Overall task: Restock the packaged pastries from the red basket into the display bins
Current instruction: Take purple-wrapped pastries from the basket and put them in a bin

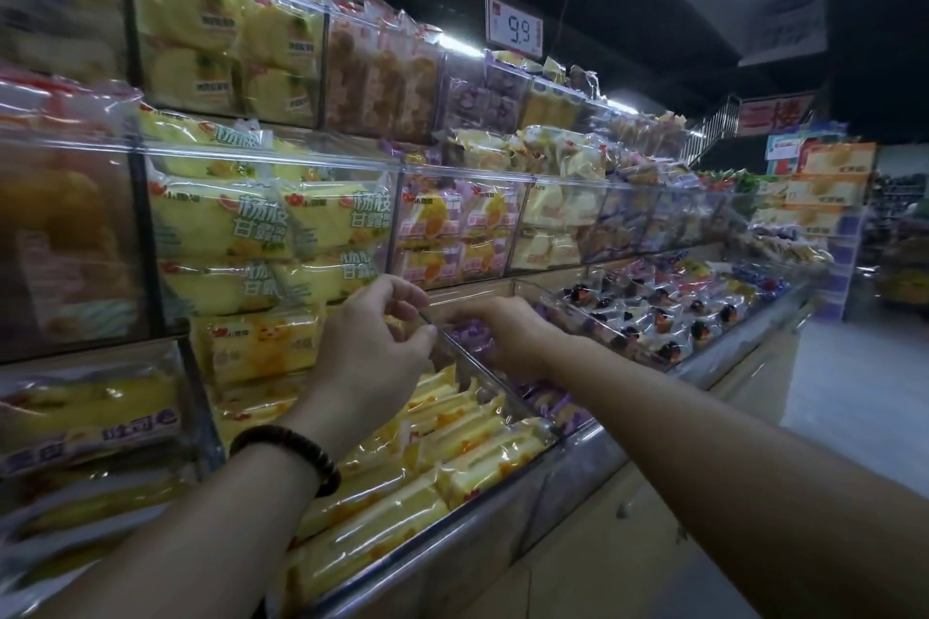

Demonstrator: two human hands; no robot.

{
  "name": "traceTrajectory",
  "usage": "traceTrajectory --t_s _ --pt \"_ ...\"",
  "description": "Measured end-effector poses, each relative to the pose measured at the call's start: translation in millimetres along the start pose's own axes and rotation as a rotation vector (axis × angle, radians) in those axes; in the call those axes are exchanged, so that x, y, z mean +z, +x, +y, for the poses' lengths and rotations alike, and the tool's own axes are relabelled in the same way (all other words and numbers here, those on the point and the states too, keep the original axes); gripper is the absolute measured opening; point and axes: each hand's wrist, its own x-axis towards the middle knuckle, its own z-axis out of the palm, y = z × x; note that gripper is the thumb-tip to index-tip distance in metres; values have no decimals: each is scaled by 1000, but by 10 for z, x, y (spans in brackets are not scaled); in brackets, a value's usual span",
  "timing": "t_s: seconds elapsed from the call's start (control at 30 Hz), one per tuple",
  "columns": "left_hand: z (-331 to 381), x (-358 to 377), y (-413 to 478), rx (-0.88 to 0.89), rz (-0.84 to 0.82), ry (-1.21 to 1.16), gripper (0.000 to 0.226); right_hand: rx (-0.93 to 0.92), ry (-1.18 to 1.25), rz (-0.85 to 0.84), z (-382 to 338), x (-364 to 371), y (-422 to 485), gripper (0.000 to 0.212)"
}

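Both my hands reach into the bottom row of clear display bins. My left hand (374, 342), with a dark bead bracelet on the wrist, hovers over the bin of yellow packaged pastries (452, 442), its fingers curled with nothing visible in them. My right hand (502, 332) rests palm down on purple-wrapped pastries (553, 410) in the bin to the right; what its fingers hold is hidden. A clear divider (482, 369) stands between the two bins, right by my left fingertips. The red basket is out of view.
Upper clear bins (271, 156) hold yellow, orange and purple pastry packs. To the right lies a bin of dark-topped pastries (653, 317). A 9.9 price sign (514, 26) hangs above. The aisle floor (854, 392) runs along the right, with stacked boxes (824, 186) beyond.
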Motion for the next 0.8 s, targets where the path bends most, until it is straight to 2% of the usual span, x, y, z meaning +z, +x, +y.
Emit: traceTrajectory --t_s 0.1,0.2,0.33,0.47,0.63,0.8 --pt "45 -39 -11 -7 -29 -3 19 98 155 199 -156 -272 -340 43" --pt "200 -98 -75 18 -91 -16 20 114 257 361 -387 -483 -820 33" --pt "504 -243 -362 65 -135 -98 18 115 327 418 -695 -527 -1491 25" --pt "774 -504 -1029 80 -168 -205 15 107 386 460 -1080 -462 -2148 14" --pt "638 -866 -2165 39 -292 -162 20 31 456 354 -1652 -101 -2817 13" --pt "-156 -1092 -3240 -190 -415 7 17 95 544 44 -1991 629 -3305 7"
